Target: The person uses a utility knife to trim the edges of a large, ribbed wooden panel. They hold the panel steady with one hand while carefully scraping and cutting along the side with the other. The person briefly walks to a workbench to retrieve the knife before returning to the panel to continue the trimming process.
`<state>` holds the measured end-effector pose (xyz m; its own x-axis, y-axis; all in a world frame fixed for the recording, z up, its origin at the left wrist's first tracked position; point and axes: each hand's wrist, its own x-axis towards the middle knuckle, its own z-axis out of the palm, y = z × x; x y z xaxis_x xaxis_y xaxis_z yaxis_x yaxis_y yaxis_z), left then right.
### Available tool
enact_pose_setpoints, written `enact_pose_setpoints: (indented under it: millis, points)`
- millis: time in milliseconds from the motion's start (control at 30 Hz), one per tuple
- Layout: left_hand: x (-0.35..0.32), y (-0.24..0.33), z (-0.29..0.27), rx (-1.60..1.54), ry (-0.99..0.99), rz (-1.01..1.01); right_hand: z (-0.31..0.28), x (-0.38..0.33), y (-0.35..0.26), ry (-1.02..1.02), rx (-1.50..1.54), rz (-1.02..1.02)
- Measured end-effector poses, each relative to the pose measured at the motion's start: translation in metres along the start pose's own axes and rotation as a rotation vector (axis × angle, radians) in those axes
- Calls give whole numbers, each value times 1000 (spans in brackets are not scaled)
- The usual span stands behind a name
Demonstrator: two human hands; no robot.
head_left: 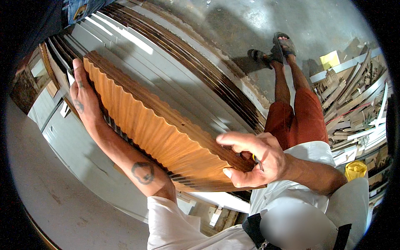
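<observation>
panel: long orange-brown fluted wooden panel [154, 129], wavy ribbed face up, held on edge and tilted, running from upper left down to lower right, above the stack.
left hand: left hand [85, 98] flat along the far upper-left end of the panel, fingers stretched out, palm pressed on its edge, not curled round.
right hand: right hand [254, 160] clamped on the near lower-right end, thumb under, fingers over the top edge; a small yellow-and-dark pencil-like object [256, 160] tucked between the fingers.
hands: well apart, one at each end of the panel.
stack: pile of long white and dark brown boards [175, 54] lying just behind the panel, parallel to it.
floor: grey concrete floor [300, 21].
scrap: heap of wood offcuts [354, 100] on the right.
bag: yellow bag [355, 170] near the heap's lower end.
</observation>
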<state>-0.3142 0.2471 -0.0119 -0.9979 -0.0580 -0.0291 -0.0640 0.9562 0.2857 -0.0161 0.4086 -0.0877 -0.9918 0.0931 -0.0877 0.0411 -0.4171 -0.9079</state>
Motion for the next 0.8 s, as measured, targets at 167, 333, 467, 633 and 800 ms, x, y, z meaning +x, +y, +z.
enact_pose_setpoints:
  millis: [167, 333, 467, 633, 800]
  points:
    - [-7, 9, 2, -28, 1, -24, 2, -4, 5, 44, -39, -65]
    - [-3, 4, 1, -48, -20, -20, 2, -8, 6, 33, -24, -70]
    - [-7, 8, 2, -63, -1, -21, 3, -6, -1, 56, -10, 0]
    - [-7, 9, 1, -107, -53, -47, 2, -10, 5, 46, -34, -49]
    - [-10, 13, 2, -2, 43, -138, 5, -8, 1, 85, 2, 34]
